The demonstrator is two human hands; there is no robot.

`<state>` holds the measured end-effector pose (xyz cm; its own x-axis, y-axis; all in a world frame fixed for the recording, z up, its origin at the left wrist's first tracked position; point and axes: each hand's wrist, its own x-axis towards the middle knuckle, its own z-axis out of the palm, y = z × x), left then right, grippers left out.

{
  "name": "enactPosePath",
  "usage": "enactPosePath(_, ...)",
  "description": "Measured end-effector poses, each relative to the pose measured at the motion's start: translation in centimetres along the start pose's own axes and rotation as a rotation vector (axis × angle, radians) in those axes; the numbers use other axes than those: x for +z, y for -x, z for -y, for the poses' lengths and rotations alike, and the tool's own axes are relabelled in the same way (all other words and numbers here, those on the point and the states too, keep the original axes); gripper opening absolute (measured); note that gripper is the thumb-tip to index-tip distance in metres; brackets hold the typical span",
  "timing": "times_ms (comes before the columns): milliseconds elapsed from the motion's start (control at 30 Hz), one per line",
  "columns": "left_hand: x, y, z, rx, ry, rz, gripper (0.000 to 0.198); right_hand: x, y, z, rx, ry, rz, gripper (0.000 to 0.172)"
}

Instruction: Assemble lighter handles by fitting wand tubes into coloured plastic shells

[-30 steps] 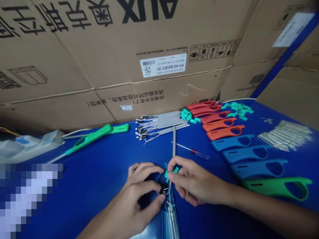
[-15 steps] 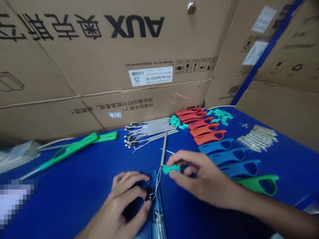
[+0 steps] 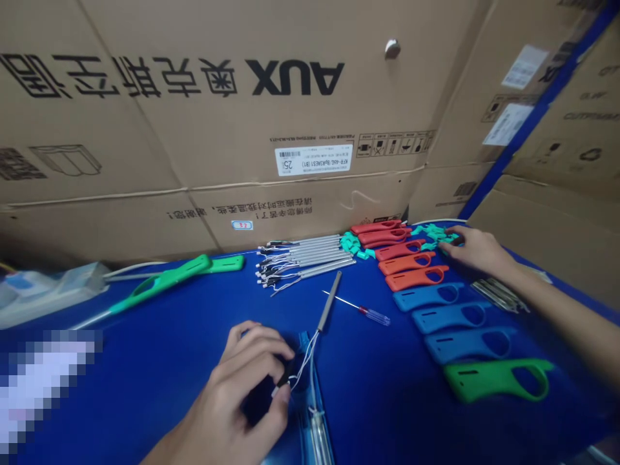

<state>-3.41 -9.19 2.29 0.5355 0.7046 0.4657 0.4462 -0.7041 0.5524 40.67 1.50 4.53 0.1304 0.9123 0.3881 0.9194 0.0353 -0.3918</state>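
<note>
My left hand (image 3: pixel 247 381) is closed near the front of the blue table (image 3: pixel 159 361), pinching a small black part with thin white wires on a blue lighter half-shell (image 3: pixel 310 387). A metal tube (image 3: pixel 329 301) runs from those wires towards the back. My right hand (image 3: pixel 472 248) reaches far right to a pile of small teal plastic pieces (image 3: pixel 436 234), fingers curled on them; what it grips is hidden.
Red (image 3: pixel 407 261), blue (image 3: pixel 450 316) and green (image 3: pixel 494 378) handle shells lie in a row on the right. A bundle of metal tubes (image 3: pixel 305 255), a screwdriver (image 3: pixel 361 310), an assembled green lighter (image 3: pixel 169 278) and cardboard boxes (image 3: pixel 290 116) lie behind.
My right hand has left the part at the centre, where it held a teal piece, and moved back right to the teal pile. The left hand stays on the shell.
</note>
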Motion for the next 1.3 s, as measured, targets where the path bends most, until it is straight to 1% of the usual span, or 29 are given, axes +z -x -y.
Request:
enactPosePath(67, -0.1, 0.0, 0.3, -0.029, 0.023, -0.018, 0.012, -0.1, 0.6, 1.9, 0.029, 0.049, 0.021, 0.012)
enactPosePath(133, -0.2, 0.0, 0.6, -0.068, 0.079, -0.024, 0.011, -0.4, 1.9, 5.1, -0.011, 0.058, 0.061, 0.015)
enactPosePath(167, -0.2, -0.1, 0.7, -0.091, 0.114, -0.027, 0.012, -0.5, 2.9, 7.1, -0.096, 0.031, 0.144, 0.021)
enactPosePath(267, -0.4, -0.1, 0.8, -0.161, 0.212, -0.025, 0.014, -0.7, 6.4, 13.2, -0.444, -0.053, 0.253, 0.026)
enactPosePath(300, -0.4, -0.1, 0.8, -0.179, 0.239, -0.023, 0.015, -0.5, 7.5, 15.0, -0.561, -0.06, 0.292, 0.024)
enactPosePath(367, -0.6, -0.2, 0.7, -0.2, 0.281, -0.024, 0.017, 0.4, 9.5, 17.7, -0.699, -0.046, 0.356, 0.023)
enactPosePath(433, -0.7, -0.3, 0.6, -0.21, 0.315, -0.027, 0.017, 1.8, 10.6, 19.3, -0.762, 0.022, 0.408, 0.028)
enactPosePath(533, -0.8, -0.4, 0.2, -0.217, 0.362, -0.024, 0.018, 3.8, 10.8, 19.9, -0.8, 0.17, 0.428, 0.044)
enactPosePath(567, -0.9, -0.5, 0.1, -0.219, 0.376, -0.02, 0.019, 4.3, 10.6, 19.9, -0.809, 0.207, 0.434, 0.044)
enactPosePath(600, -0.9, -0.5, 0.1, -0.219, 0.387, -0.014, 0.019, 4.6, 10.3, 19.9, -0.818, 0.234, 0.441, 0.04)
enactPosePath(667, -0.9, -0.5, 0.1, -0.215, 0.399, 0.002, 0.02, 4.9, 9.7, 19.9, -0.832, 0.258, 0.446, 0.028)
enactPosePath(767, -0.9, -0.2, 0.4, -0.158, 0.392, 0.055, 0.016, 4.5, 8.9, 20.1, -0.821, 0.236, 0.405, 0.021)
enactPosePath(800, -0.9, 0.0, 0.6, -0.12, 0.373, 0.086, 0.019, 4.2, 8.8, 20.2, -0.81, 0.216, 0.383, 0.02)
enactPosePath(867, -0.7, 0.3, 0.8, -0.053, 0.302, 0.157, 0.04, 3.6, 8.5, 20.4, -0.799, 0.166, 0.339, 0.02)
enactPosePath(900, -0.5, 0.5, 0.8, -0.044, 0.254, 0.187, 0.049, 3.3, 8.4, 20.5, -0.804, 0.141, 0.319, 0.02)
enactPosePath(933, -0.4, 0.6, 0.8, -0.061, 0.204, 0.214, 0.053, 3.1, 8.4, 20.5, -0.81, 0.117, 0.301, 0.02)
enactPosePath(967, -0.3, 0.6, 0.7, -0.101, 0.155, 0.232, 0.052, 2.8, 8.4, 20.6, -0.819, 0.091, 0.29, 0.02)
enactPosePath(1033, 0.0, 0.6, 0.4, -0.208, 0.07, 0.244, 0.04, 2.3, 8.7, 20.8, -0.818, 0.035, 0.295, 0.02)
enactPosePath(1100, 0.1, 0.4, 0.1, -0.275, 0.022, 0.237, 0.027, 1.8, 9.2, 21.1, -0.785, -0.047, 0.353, 0.019)
enactPosePath(1167, 0.2, 0.1, 0.0, -0.279, 0.029, 0.229, 0.019, 1.3, 9.7, 21.5, -0.695, -0.18, 0.472, 0.016)
enactPosePath(1233, 0.3, -0.1, -0.1, -0.278, 0.082, 0.232, 0.015, 0.9, 10.0, 21.9, -0.523, -0.342, 0.62, 0.016)
enactPosePath(1300, 0.4, -0.2, -0.2, -0.311, 0.156, 0.214, 0.011, 0.8, 10.1, 22.3, -0.283, -0.523, 0.764, 0.019)
